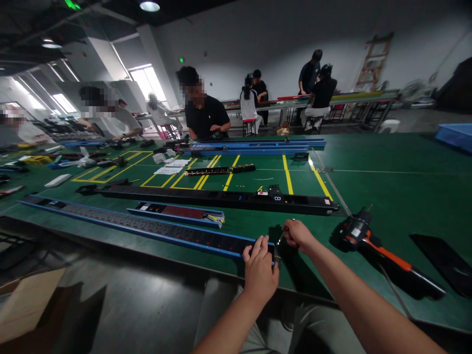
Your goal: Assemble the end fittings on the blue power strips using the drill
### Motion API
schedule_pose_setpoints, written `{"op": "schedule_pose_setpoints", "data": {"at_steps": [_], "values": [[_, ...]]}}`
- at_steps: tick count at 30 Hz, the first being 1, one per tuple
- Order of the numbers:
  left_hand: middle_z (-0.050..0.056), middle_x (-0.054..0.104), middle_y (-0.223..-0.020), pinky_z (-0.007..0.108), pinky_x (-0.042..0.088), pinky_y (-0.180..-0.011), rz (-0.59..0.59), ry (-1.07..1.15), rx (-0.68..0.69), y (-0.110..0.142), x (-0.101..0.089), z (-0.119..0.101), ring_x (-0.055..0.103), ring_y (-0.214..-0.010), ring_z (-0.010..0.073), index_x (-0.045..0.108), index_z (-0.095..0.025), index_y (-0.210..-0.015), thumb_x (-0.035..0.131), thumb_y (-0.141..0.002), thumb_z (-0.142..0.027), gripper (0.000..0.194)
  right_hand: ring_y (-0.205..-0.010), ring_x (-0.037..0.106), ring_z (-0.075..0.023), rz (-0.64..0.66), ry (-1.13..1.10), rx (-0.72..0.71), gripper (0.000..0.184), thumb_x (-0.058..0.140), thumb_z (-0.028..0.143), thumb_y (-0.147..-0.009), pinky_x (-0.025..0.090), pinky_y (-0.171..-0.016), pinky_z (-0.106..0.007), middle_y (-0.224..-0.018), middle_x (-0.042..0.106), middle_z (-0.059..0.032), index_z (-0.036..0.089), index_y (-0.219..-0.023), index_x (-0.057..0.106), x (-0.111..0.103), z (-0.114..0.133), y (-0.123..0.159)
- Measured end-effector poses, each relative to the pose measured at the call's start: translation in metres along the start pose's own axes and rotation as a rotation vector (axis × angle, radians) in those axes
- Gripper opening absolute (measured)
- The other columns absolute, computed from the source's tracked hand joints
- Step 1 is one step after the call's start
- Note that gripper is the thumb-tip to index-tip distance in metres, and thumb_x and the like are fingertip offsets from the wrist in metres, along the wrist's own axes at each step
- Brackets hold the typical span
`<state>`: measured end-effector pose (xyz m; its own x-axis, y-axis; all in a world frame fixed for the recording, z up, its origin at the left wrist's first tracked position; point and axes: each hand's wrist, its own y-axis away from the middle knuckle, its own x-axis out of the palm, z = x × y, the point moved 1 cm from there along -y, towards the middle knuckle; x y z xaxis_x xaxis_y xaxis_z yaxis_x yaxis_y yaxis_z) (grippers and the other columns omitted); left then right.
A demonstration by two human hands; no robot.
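A long blue power strip [155, 230] with black sockets lies along the near edge of the green table [387, 167]. My left hand [260, 268] is wrapped over its right end, fingers curled on top. My right hand [297, 233] is pinched closed just beyond that end, holding a small metal part [279, 242] against it. A longer black strip [221, 197] lies behind, parallel to the blue one.
An orange and black power screwdriver [383, 255] lies to the right of my hands, with a black flat piece [442, 260] beyond it. A shorter blue strip [177, 212] sits mid-table. Several people sit at the far side and at benches behind. A blue bin [455, 135] stands far right.
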<state>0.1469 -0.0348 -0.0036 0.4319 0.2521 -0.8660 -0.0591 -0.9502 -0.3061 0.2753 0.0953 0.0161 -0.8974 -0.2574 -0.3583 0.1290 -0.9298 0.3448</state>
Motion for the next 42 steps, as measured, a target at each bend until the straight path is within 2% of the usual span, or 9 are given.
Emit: {"op": "schedule_pose_setpoints", "data": {"at_steps": [3, 5, 7, 10, 15, 24, 35, 39, 42], "values": [[0.006, 0.039, -0.143, 0.05, 0.027, -0.103, 0.005, -0.017, 0.011, 0.0, -0.002, 0.0, 0.031, -0.133, 0.0248, 0.06, -0.019, -0.089, 0.058, -0.079, -0.022, 0.011, -0.037, 0.041, -0.0095, -0.138, 0.015, -0.125, 0.027, 0.029, 0.027, -0.086, 0.031, -0.039, -0.021, -0.044, 0.043, 0.0036, 0.018, -0.067, 0.047, -0.018, 0.004, 0.018], [0.007, 0.039, -0.143, 0.051, 0.027, -0.103, 0.021, -0.029, 0.023, 0.0, -0.003, 0.001, 0.03, -0.133, 0.0259, 0.06, -0.019, -0.089, 0.058, -0.078, -0.022, 0.011, -0.046, 0.048, -0.0112, -0.157, 0.15, -0.329, 0.027, 0.035, 0.031, -0.087, 0.036, -0.048, -0.022, -0.049, 0.05, 0.0021, 0.018, -0.068, 0.05, -0.02, 0.001, 0.04], [0.009, 0.038, -0.144, 0.052, 0.026, -0.103, 0.048, -0.035, 0.032, 0.0, -0.003, 0.001, 0.03, -0.134, 0.0273, 0.06, -0.018, -0.09, 0.059, -0.075, -0.018, 0.015, -0.055, 0.052, -0.0127, -0.103, 0.34, -0.569, 0.028, 0.036, 0.032, -0.089, 0.038, -0.055, -0.023, -0.058, 0.055, 0.0003, 0.019, -0.071, 0.052, -0.013, -0.008, 0.065], [0.009, 0.036, -0.145, 0.052, 0.026, -0.103, 0.077, -0.036, 0.039, 0.0, -0.003, 0.003, 0.028, -0.135, 0.0272, 0.059, -0.017, -0.093, 0.057, -0.072, -0.011, 0.022, -0.063, 0.055, -0.0136, -0.101, 0.453, -0.708, 0.024, 0.034, 0.028, -0.092, 0.04, -0.061, -0.024, -0.069, 0.059, -0.0014, 0.019, -0.079, 0.052, 0.003, -0.026, 0.093], [0.008, 0.034, -0.146, 0.051, 0.026, -0.103, 0.083, -0.028, 0.053, 0.0, -0.002, 0.005, 0.026, -0.136, 0.0263, 0.058, -0.018, -0.098, 0.055, -0.072, -0.01, 0.027, -0.065, 0.056, -0.0135, -0.132, 0.486, -0.737, 0.022, 0.032, 0.025, -0.093, 0.042, -0.063, -0.024, -0.071, 0.058, -0.0014, 0.019, -0.083, 0.051, 0.016, -0.038, 0.103], [0.008, 0.036, -0.145, 0.052, 0.026, -0.102, 0.073, -0.006, 0.038, 0.0, -0.004, 0.006, 0.029, -0.134, 0.028, 0.061, -0.018, -0.098, 0.054, -0.075, -0.014, 0.024, -0.068, 0.057, -0.0142, -0.136, 0.548, -0.808, 0.023, 0.032, 0.023, -0.093, 0.044, -0.065, -0.025, -0.075, 0.06, -0.0036, 0.018, -0.085, 0.053, 0.026, -0.033, 0.098], [0.005, 0.038, -0.144, 0.05, 0.025, -0.105, 0.006, 0.027, -0.044, 0.003, 0.009, 0.003, 0.028, -0.135, 0.0246, 0.053, -0.019, -0.12, 0.049, -0.078, -0.017, 0.042, -0.059, 0.056, -0.014, -0.236, 0.687, -0.6, 0.035, 0.026, 0.015, -0.088, 0.037, -0.058, -0.023, -0.067, 0.061, -0.0052, 0.016, -0.07, 0.056, 0.026, -0.009, 0.071], [0.007, 0.039, -0.143, 0.052, 0.024, -0.105, 0.006, 0.026, -0.051, 0.003, 0.01, 0.002, 0.028, -0.135, 0.0269, 0.053, -0.018, -0.122, 0.05, -0.077, -0.016, 0.045, -0.063, 0.056, -0.0146, -0.168, 0.838, -0.605, 0.031, 0.032, 0.012, -0.083, 0.037, -0.058, -0.023, -0.073, 0.064, -0.0084, 0.014, -0.072, 0.061, 0.023, -0.006, 0.055], [0.007, 0.039, -0.144, 0.054, 0.024, -0.105, 0.0, 0.03, -0.069, 0.002, 0.011, 0.0, 0.029, -0.134, 0.0279, 0.054, -0.019, -0.12, 0.051, -0.077, -0.017, 0.043, -0.065, 0.058, -0.0145, -0.082, 0.931, -0.474, 0.033, 0.032, 0.009, -0.084, 0.037, -0.057, -0.022, -0.075, 0.065, -0.01, 0.013, -0.075, 0.063, 0.022, 0.003, 0.043]]}}
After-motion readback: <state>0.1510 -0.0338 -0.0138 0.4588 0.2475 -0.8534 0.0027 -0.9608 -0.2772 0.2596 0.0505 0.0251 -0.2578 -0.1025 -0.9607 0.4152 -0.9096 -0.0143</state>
